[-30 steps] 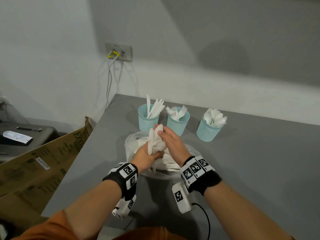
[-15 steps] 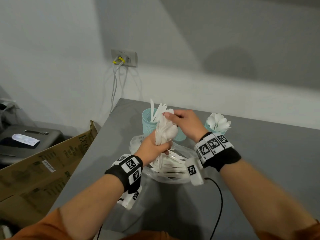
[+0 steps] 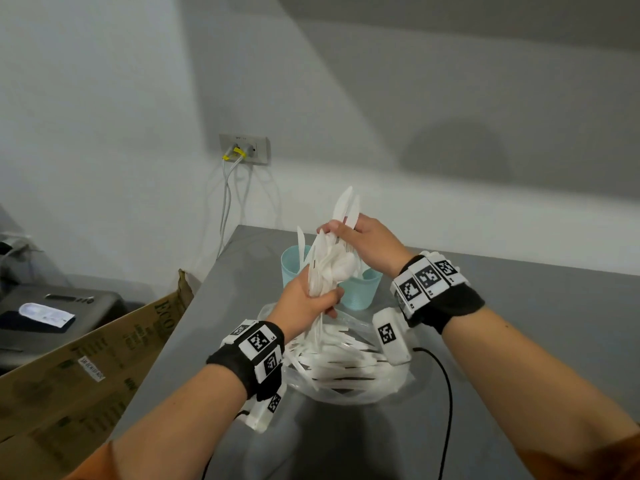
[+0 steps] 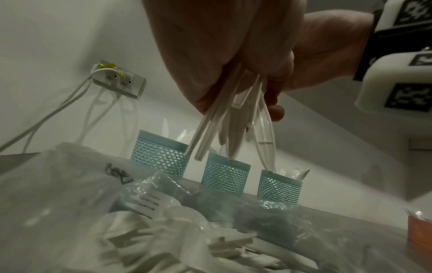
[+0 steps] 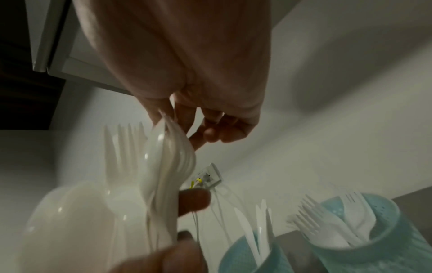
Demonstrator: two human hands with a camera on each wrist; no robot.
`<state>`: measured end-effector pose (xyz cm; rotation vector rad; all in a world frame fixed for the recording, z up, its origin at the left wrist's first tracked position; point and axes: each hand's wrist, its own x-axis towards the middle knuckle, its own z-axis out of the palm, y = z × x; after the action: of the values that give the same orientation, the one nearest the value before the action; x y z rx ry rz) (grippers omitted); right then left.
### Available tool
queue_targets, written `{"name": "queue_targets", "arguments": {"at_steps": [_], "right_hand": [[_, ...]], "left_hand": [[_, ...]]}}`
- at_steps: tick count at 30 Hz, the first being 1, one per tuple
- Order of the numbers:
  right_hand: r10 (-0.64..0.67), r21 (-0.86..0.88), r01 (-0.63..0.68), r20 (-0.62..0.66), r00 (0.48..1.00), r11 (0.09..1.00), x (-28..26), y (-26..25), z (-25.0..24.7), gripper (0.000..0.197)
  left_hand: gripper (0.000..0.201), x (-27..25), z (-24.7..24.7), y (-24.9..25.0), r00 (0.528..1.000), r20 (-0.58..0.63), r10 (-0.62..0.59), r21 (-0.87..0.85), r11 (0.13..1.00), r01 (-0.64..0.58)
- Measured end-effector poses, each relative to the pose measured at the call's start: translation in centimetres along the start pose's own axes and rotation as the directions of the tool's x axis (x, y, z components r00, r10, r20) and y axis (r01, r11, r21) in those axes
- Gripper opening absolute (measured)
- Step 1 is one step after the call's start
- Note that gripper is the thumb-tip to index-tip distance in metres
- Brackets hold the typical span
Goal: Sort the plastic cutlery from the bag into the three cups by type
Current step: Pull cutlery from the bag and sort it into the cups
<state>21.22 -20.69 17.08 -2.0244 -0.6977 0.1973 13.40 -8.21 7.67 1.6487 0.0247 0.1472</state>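
My left hand point(image 3: 311, 299) grips a mixed bundle of white plastic cutlery point(image 3: 330, 268) by the handles, held upright above the clear bag point(image 3: 346, 372). In the left wrist view the handles point(image 4: 233, 125) hang below the fist. My right hand point(image 3: 337, 233) pinches two white knives point(image 3: 344, 206) at the top of the bundle, their blades pointing up. Spoons and a fork point(image 5: 131, 177) fill the right wrist view. Behind the hands stand the teal knife cup point(image 3: 291, 268) and the fork cup point(image 3: 360, 291). The spoon cup point(image 4: 279, 186) shows only in the left wrist view.
The bag lies on a grey table point(image 3: 519, 323) and holds several more pieces. A cardboard box point(image 3: 104, 358) leans at the table's left edge. A wall socket with white cables point(image 3: 244, 148) is behind. A black cable point(image 3: 446, 386) runs from my right wrist.
Both hands have risen from the bag with the bundle. My right hand has moved to its top, and knife blades now stick up above it.
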Motion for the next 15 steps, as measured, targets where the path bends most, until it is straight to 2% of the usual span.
{"name": "queue_targets", "arguments": {"at_steps": [2, 4, 8, 10, 15], "right_hand": [[-0.035, -0.026, 0.034, -0.046, 0.998, 0.999, 0.9, -0.7, -1.0, 0.035], [-0.053, 0.026, 0.058, -0.165, 0.985, 0.998, 2.0, -1.6, -2.1, 0.037], [-0.036, 0.181, 0.123, -0.422, 0.906, 0.976, 4.4, -2.1, -3.1, 0.034], [-0.017, 0.155, 0.094, -0.436, 0.9, 0.983, 5.4, -1.4, -2.1, 0.032], [0.09, 0.081, -0.068, -0.303, 0.949, 0.994, 6.9, 1.4, 2.8, 0.026]], "left_hand": [[0.018, 0.2, -0.4, 0.0, 1.0, -0.017, 0.015, -0.001, 1.0, -0.015], [0.017, 0.3, -1.1, -0.2, 0.999, -0.045, 0.024, 0.007, 1.0, -0.023], [0.024, 1.1, -3.2, -0.9, 0.987, -0.159, 0.005, 0.024, 1.0, -0.001], [0.025, 1.5, -4.3, -1.1, 0.981, -0.194, -0.003, 0.036, 0.999, 0.01], [0.026, 2.0, -5.4, -1.3, 0.979, -0.203, 0.007, 0.03, 1.0, -0.001]]}}
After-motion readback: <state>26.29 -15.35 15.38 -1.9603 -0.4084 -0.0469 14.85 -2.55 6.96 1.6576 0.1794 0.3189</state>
